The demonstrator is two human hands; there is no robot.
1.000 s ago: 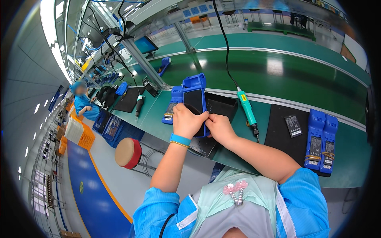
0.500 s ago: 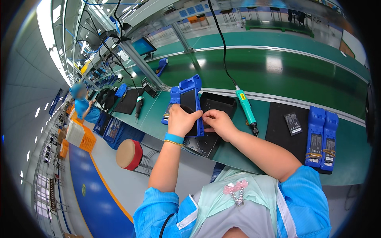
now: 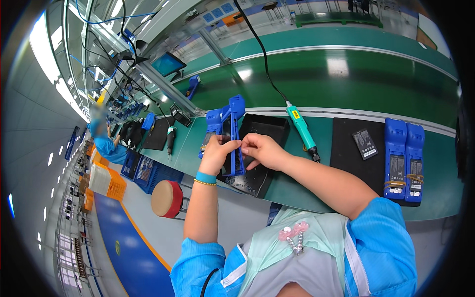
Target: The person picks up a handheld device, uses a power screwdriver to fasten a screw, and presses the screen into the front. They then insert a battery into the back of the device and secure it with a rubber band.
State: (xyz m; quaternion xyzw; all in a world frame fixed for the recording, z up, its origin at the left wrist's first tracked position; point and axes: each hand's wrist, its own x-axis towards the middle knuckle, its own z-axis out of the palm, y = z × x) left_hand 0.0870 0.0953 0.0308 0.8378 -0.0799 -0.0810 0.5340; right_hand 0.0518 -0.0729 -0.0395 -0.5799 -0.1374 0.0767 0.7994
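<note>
Device (image 3: 234, 126): sits in the grip of the left hand (image 3: 215, 154), blue frame turned nearly edge-on to view, head end pointing away from the body. Lies just right of the left palm, with the left thumb across it and the left fingers mostly hidden behind. In view, overlaps the left part of the black tray (image 3: 280, 132), which holds small bits at its near end.

Right hand (image 3: 263, 151): rests close at the device's right edge, fingers bent, thumb and forefinger drawn together there. Cannot tell whether touching the frame or pinching something small. Leaves the device between both hands.

Second device (image 3: 213, 118): lies on the green bench (image 3: 190, 143) just left of the held one, partly covered by the left hand.

Screwdriver (image 3: 302, 127): lies right of the tray, teal, black-tipped, corded. Farther right, a black mat (image 3: 346, 171) under a loose battery (image 3: 365, 143), plus two more devices (image 3: 396, 129) side by side along the mat's right edge, batteries showing, rubber bands around the lower ends.
</note>
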